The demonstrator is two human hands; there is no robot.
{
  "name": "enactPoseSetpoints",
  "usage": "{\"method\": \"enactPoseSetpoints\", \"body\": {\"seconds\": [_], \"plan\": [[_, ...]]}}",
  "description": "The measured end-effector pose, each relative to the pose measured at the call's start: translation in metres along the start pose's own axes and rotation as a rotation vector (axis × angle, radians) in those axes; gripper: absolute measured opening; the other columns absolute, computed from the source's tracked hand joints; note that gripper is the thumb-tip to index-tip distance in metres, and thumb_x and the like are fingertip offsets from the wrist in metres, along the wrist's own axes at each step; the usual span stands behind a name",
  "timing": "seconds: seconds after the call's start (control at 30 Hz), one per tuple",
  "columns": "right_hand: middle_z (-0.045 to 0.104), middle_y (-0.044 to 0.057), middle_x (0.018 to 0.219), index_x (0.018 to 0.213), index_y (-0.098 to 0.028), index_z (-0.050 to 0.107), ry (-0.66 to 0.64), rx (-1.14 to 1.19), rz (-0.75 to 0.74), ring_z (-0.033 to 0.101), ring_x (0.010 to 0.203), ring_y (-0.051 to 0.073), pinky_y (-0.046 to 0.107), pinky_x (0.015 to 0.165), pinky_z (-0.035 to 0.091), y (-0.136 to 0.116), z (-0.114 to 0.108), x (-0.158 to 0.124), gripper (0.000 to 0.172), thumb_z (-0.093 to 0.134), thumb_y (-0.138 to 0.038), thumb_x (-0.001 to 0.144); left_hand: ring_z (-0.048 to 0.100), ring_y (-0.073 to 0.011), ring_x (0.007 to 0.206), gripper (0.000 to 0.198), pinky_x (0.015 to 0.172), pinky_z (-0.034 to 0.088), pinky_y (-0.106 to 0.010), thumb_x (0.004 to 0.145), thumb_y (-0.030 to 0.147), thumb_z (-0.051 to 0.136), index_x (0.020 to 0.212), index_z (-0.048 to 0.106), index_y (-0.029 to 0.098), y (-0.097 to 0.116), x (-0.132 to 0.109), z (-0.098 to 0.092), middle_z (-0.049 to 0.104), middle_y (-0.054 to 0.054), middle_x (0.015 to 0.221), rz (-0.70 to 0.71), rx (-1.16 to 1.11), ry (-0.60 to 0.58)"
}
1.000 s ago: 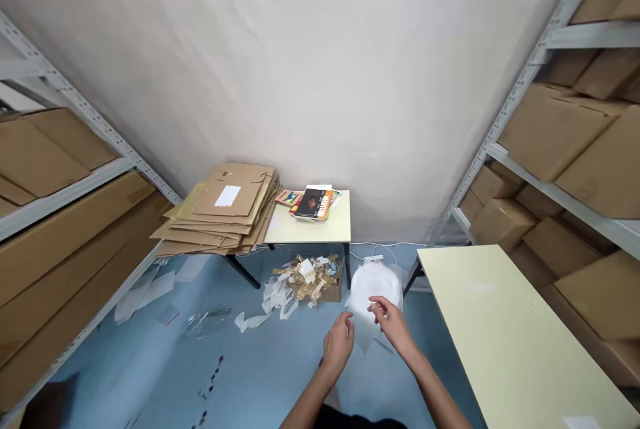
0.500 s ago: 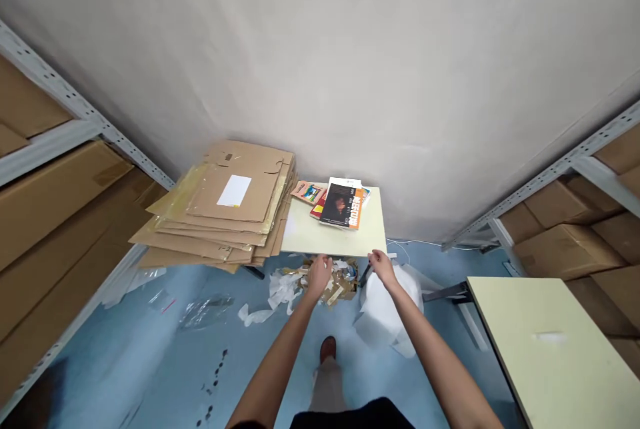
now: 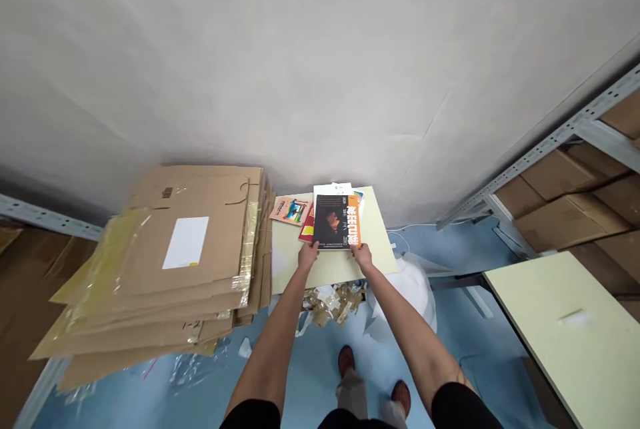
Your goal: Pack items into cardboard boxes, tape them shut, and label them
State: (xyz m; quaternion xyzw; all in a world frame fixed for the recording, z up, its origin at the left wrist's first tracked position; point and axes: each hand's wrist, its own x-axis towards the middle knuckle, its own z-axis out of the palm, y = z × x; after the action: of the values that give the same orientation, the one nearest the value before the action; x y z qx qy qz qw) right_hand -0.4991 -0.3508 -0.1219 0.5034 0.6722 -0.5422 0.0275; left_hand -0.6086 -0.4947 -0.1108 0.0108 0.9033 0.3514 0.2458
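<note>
The top book (image 3: 332, 222) is black and orange, its table (image 3: 331, 270) pale yellow.

We identify a pale yellow desk (image 3: 287, 259). On its surface we locate a salmon-coloured book (image 3: 291, 210) at left and, to its right, overlapping books topped by a black-and-orange book (image 3: 331, 222).

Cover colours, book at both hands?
The book is mostly black with an orange band at right; head view shows it best.

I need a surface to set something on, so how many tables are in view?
2. One table lies ahead, under the peach book; another table is at the right. The cardboard stack could hide more.
</note>
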Motion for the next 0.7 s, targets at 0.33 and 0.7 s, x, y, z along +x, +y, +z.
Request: {"method": "enactPoseSetpoints", "body": {"seconds": [0.33,0.7], "plan": [[0.063,-0.002,0.082,0.081,-0.023,0.042,0.056,0.575,-0.110,0.062,0.072,0.012,0.023,0.064,0.052,0.006,-0.058,-0.047,0.021,0.045,-0.044,0.083,0.070,-0.0194,0.077,0.020,0.074,0.056,-0.030,0.083,0.031,0.058,0.072,0.050,0.017,0.014,-0.085,0.009,0.071,-0.011,0.076,-0.082,-0.394,-0.234],[0.054,-0.004,0.064,0.080,-0.022,0.049,0.266,0.552,-0.172,0.053,0.057,0.012,0.023,0.055,0.045,0.160,-0.360,-0.138,0.039,0.052,-0.060,0.073,0.067,-0.0224,0.068,0.024,0.071,0.053,-0.038,0.080,0.045,0.052,0.076,0.055,0.021,0.117,-0.263,0.167,0.068,-0.003,0.064,0.408,0.274,-0.915]]}}
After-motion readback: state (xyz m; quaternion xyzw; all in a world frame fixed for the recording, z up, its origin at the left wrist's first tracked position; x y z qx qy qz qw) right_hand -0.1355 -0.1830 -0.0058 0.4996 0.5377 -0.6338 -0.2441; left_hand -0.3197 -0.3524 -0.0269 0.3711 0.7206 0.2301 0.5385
